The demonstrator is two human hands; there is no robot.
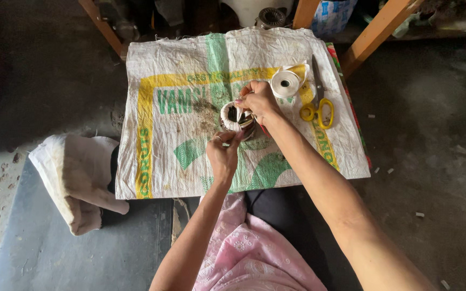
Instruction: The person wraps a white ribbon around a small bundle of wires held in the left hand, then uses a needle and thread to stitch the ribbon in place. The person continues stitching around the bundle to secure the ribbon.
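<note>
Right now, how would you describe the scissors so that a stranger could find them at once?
Start at the white woven sack with yellow and green print, spread over the floor. Look along its right side, just right of the roll of white tape. The scissors lie there, the only thing with bright yellow handles.

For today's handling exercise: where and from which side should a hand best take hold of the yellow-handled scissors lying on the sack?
Grip the yellow-handled scissors by the finger loops, probably coming from above on the near side. They lie flat on the woven sack, loops toward the person, blades pointing away beside the white tape roll, so the loops are nearest and safest.
</note>
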